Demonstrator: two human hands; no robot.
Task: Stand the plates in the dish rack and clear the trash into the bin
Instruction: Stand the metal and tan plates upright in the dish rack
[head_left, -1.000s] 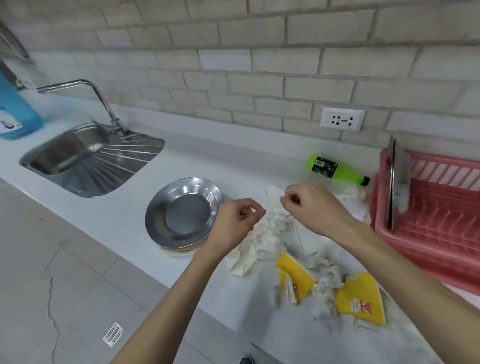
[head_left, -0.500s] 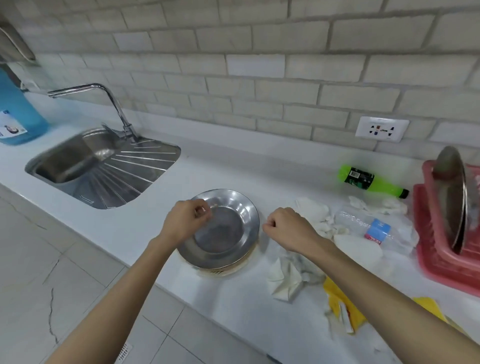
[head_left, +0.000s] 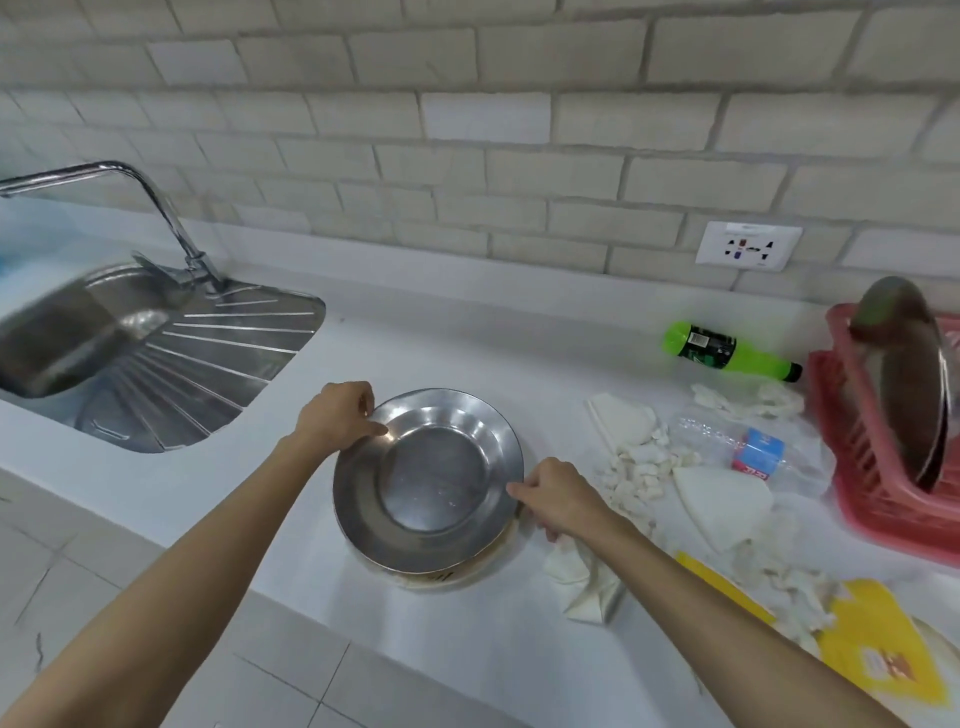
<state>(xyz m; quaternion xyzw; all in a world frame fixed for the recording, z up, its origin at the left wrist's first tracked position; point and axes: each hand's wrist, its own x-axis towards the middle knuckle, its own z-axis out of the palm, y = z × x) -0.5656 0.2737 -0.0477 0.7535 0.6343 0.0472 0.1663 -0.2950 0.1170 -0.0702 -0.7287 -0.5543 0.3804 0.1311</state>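
A steel plate lies on the white counter near its front edge, on top of a pale plate whose rim shows beneath. My left hand pinches the steel plate's far-left rim. My right hand grips its right rim. A pink dish rack stands at the far right with another steel plate upright in it. Trash lies between: torn white paper, a clear bottle, a green bottle, yellow wrappers.
A steel sink with drainboard and tap sits at the left. A brick wall with a socket runs behind the counter. Tiled floor lies below the counter's front edge. No bin is in view.
Both hands moved left from above the paper scraps to the steel plate and now hold its rim on either side. The view shifted left with them.
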